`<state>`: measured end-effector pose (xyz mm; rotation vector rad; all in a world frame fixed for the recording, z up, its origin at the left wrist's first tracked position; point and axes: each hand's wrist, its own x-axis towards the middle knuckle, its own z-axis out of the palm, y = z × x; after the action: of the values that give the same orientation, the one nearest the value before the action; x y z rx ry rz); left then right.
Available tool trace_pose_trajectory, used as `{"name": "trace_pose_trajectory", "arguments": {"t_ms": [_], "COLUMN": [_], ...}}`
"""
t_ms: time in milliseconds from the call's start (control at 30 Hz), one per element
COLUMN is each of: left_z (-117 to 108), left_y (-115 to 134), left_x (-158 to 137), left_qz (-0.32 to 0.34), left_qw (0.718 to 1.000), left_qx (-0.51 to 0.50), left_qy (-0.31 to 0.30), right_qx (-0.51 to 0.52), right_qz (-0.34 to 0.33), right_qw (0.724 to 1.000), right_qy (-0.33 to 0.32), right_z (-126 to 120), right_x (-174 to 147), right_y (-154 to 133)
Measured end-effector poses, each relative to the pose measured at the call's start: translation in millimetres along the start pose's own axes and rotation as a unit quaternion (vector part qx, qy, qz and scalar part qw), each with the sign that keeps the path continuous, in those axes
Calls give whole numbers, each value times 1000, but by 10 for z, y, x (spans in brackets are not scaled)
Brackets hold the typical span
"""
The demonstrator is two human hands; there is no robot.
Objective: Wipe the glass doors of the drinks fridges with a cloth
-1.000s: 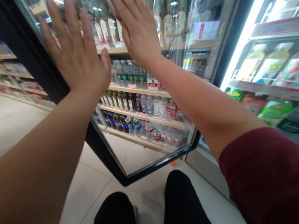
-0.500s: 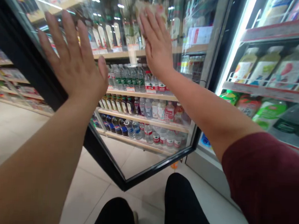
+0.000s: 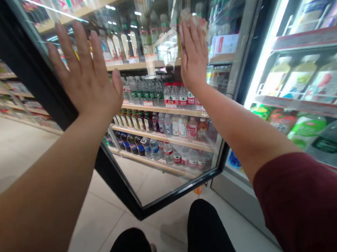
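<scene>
Two of my bare hands were up at the glass door [image 3: 119, 185], whose dark-framed pane filled the centre and upper left of the frame. My left hand [image 3: 88, 79], upper left, was spread wide, fingers apart and thumb out, overlapping the door's edge. My right hand [image 3: 194, 55], above centre, lay flat with its fingers straight and close together over a pale cloth [image 3: 201, 24], keeping it against the pane; the cloth's rumpled edge showed past my fingertips. Through the glass, at centre, I saw rows of bottles [image 3: 183, 97] on shelves. A lit cooler [image 3: 301, 105] with more drinks stood at right, beyond my dark red sleeve [image 3: 298, 198].
</scene>
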<state>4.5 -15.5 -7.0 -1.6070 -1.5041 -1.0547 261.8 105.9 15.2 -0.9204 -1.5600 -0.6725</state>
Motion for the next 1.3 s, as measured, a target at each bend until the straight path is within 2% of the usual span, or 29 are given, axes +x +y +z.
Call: {"name": "trace_pose_trajectory", "arguments": {"t_ms": [100, 233, 467, 567, 700, 800, 900, 1000, 1067, 1167, 1233, 1300], "left_z": [-6, 17, 57, 52, 17, -2, 2, 10, 6, -6, -3, 11], "left_y": [23, 20, -79, -85, -47, -27, -26, -21, -13, -13, -29, -52], "left_x": [-2, 9, 22, 16, -25, -54, -49, -30, -28, -37, -36, -27], "left_qz": [-7, -17, 9, 14, 18, 32, 40, 34, 34, 33, 36, 42], "left_qw": [1000, 1000, 998, 999, 999, 997, 997, 998, 997, 998, 999, 999], "left_qx": [9, 14, -61, -50, -48, -60, -58, -55, -66, -55, -28, -12], "left_qy": [1, 11, 20, 11, 19, 26, 25, 20, 24, 29, 24, 26], "right_qx": [4, 41, 32, 30, -24, -7, 60, 44, 1, -24, -8, 22], "right_qz": [-6, -15, 61, 86, 146, 167, 226, 284, 294, 271, 213, 138], "right_qw": [1000, 999, 998, 996, 989, 986, 971, 958, 956, 962, 977, 990], "right_qy": [-5, 19, 10, 8, 1, 29, 52, 21, -10, -25, -4, 29], "right_z": [49, 103, 76, 96, 172, 243, 264, 207, 155, 140, 195, 285], "right_x": [-119, -71, -240, -85, 173, -22, -344, -302, -46, 319, 347, 204], "right_y": [110, 271, 421, 667, 1056, 1258, 1439, 1583, 1583, 1371, 1134, 913]}}
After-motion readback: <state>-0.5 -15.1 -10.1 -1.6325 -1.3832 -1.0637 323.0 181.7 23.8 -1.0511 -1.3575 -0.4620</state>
